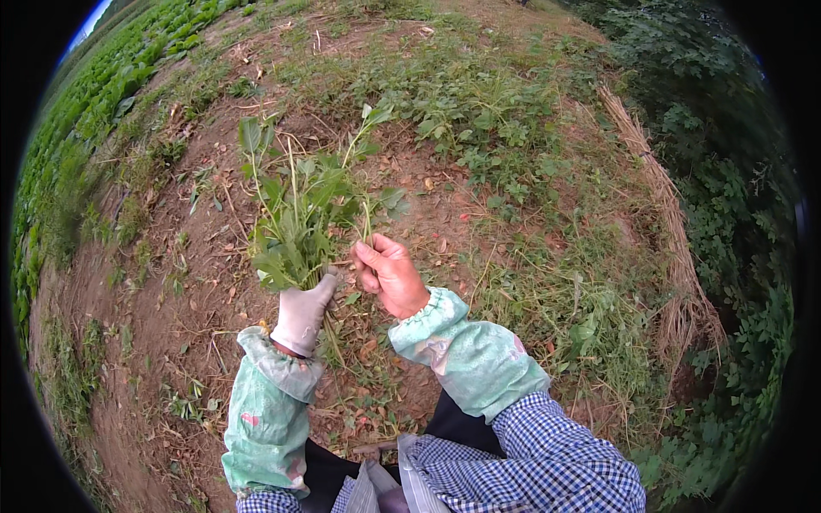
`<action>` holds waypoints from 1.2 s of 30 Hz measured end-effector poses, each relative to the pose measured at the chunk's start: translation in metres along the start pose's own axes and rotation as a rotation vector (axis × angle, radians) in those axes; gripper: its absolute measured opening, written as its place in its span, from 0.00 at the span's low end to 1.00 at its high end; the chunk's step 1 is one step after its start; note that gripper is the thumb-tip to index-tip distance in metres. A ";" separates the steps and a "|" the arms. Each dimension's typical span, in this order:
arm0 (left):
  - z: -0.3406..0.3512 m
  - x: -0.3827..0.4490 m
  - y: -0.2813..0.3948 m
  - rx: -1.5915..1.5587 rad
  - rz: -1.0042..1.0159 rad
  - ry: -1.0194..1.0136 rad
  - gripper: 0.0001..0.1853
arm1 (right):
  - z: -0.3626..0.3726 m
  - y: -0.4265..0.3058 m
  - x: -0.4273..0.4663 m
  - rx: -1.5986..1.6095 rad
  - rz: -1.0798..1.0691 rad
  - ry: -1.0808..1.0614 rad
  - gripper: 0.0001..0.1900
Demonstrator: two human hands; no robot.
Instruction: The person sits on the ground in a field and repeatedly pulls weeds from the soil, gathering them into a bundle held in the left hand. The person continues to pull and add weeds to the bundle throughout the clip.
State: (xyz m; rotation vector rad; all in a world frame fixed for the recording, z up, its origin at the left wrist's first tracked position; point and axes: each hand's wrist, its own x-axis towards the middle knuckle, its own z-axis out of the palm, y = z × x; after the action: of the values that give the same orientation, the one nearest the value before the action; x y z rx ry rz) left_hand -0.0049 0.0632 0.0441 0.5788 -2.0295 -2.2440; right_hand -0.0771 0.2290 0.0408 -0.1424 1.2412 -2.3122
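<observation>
My left hand (304,315), in a whitish work glove, grips a bunch of leafy green stems (298,234) near the lower part. The leaves fan out above the glove, and bare stem ends hang below it. Just to the right, my right hand (390,272) is bare and pinches a thin leafy sprig (367,221) between thumb and fingers. Its upper leaves overlap the bunch, so where the two separate is hard to tell. Green patterned sleeve covers reach both wrists.
Reddish soil with dry leaves and weeds lies below my hands. Low green plants (487,128) grow ahead. A long bundle of dry stalks (667,218) lies at the right, beside dark bushes (737,160). Leafy crop rows (122,70) run along the left. Pulled greenery (577,327) covers the ground at right.
</observation>
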 end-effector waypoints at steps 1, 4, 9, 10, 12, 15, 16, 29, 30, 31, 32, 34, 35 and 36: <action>-0.004 -0.003 0.009 -0.015 -0.150 0.003 0.11 | -0.005 -0.005 0.002 0.024 -0.037 0.052 0.09; -0.019 0.005 0.008 -0.355 -0.088 0.142 0.12 | -0.022 -0.017 0.012 0.105 -0.150 0.141 0.08; -0.031 0.011 0.006 -0.510 -0.111 0.036 0.08 | -0.015 -0.020 0.002 -0.025 -0.095 -0.012 0.09; -0.027 0.009 0.008 -0.489 -0.119 0.017 0.09 | -0.011 -0.015 0.001 -0.110 -0.050 -0.076 0.09; -0.021 0.005 0.009 -0.444 -0.136 -0.017 0.11 | 0.002 -0.011 -0.004 -0.277 0.037 -0.205 0.10; -0.027 0.001 0.012 -0.297 -0.177 -0.213 0.13 | 0.014 0.003 -0.008 -0.345 0.097 -0.356 0.11; -0.023 -0.002 0.015 -0.312 -0.179 -0.225 0.14 | 0.015 0.007 -0.008 -0.361 0.099 -0.369 0.11; -0.037 0.005 0.014 -0.266 -0.098 0.009 0.13 | 0.002 -0.002 -0.003 -0.486 0.011 -0.220 0.09; -0.039 0.007 0.015 -0.324 -0.091 0.032 0.12 | 0.000 -0.003 -0.002 -0.457 0.003 -0.198 0.09; -0.040 0.008 0.016 -0.382 -0.084 0.055 0.11 | -0.002 -0.004 -0.001 -0.427 -0.006 -0.175 0.09; -0.044 0.011 0.014 -0.434 -0.088 0.063 0.10 | -0.004 -0.006 -0.001 -0.364 -0.003 -0.116 0.09; -0.053 0.016 0.010 -0.537 -0.094 0.083 0.10 | -0.011 -0.006 0.004 -0.082 -0.077 -0.013 0.09; -0.056 0.017 0.008 -0.550 -0.097 0.085 0.11 | -0.016 -0.008 0.007 0.036 -0.109 0.060 0.08; -0.056 0.018 0.009 -0.566 -0.099 0.086 0.11 | -0.020 -0.010 0.010 0.116 -0.159 0.141 0.08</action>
State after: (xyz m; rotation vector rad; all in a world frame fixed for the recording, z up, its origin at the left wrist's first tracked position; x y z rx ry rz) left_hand -0.0055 0.0037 0.0454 0.7040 -1.2530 -2.6260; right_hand -0.0958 0.2441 0.0360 -0.0387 1.1975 -2.5632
